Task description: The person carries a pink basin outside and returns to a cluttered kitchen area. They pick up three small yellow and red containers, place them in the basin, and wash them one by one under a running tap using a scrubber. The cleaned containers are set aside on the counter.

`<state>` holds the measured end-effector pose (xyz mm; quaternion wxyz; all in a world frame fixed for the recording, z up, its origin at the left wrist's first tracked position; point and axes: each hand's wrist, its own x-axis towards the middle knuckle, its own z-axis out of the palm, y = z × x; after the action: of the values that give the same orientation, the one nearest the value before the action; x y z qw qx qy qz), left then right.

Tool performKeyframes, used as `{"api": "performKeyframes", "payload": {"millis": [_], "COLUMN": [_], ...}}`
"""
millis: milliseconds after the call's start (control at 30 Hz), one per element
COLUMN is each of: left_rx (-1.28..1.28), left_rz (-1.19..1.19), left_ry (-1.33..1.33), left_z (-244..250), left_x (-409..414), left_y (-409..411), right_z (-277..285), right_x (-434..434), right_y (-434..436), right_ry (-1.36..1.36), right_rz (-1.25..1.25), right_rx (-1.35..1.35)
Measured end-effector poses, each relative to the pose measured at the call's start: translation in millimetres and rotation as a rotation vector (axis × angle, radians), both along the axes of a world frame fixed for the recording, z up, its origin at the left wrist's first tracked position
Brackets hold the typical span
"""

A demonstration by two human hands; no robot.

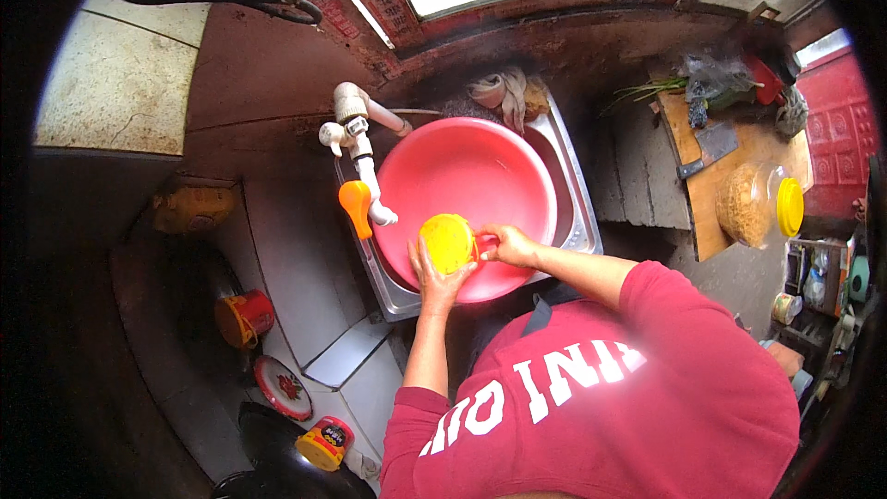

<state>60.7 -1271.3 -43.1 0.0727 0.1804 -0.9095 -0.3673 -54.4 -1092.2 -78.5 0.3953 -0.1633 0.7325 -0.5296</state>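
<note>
A small tub with a round yellow lid [447,242] is held over the near part of a large pink plastic basin [478,173]. My left hand [438,281] grips the tub from the left and below, thumb and fingers spread around its edge. At its right side, my right hand [513,247] pinches the tub's red edge; whether it holds the wall or a handle is unclear. The basin rests on a stainless steel sink [578,201]. A white plastic tap [367,173] with an orange lever [356,204] reaches over the basin's left rim.
Grey cloths [509,93] lie behind the basin. To the right, a wooden board [721,187] bears a cleaver [717,145] and a clear jar with a yellow lid [790,206]. On the left stand a red tub [256,312], an enamel plate [283,388] and another yellow-lidded tub [326,443].
</note>
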Motion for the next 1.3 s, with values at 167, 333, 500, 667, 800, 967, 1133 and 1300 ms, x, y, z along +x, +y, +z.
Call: {"api": "performKeyframes", "payload": {"millis": [167,333,500,667,800,967,1133,1300], "left_rx": [0.042,0.023,0.037,0.071,0.125,0.122,0.075,0.044], "left_rz": [-0.052,0.007,-0.010,-0.003,0.028,0.050,0.019,0.025], "left_ry": [0.023,0.048,0.054,0.020,-0.002,-0.050,-0.127,-0.032], "left_z": [17,-4,-8,-1,0,-2,3,4], "left_x": [-5,11,16,9,7,5,-6,-4], "left_y": [5,3,1,2,0,5,2,0], "right_z": [35,187,178,51,17,6,7,121], "right_x": [-49,-137,-168,-82,-26,-15,-39,-84], "right_y": [-6,-46,-52,-30,-35,-31,-21,-35], "right_ry": [0.151,0.406,0.528,0.040,-0.206,-0.167,-0.101,0.412], "right_rz": [-0.028,-0.252,0.121,0.179,-0.177,-0.192,0.040,-0.056], "right_rx": [0.055,-0.451,-0.186,0.047,-0.104,-0.070,-0.033,-0.137]}}
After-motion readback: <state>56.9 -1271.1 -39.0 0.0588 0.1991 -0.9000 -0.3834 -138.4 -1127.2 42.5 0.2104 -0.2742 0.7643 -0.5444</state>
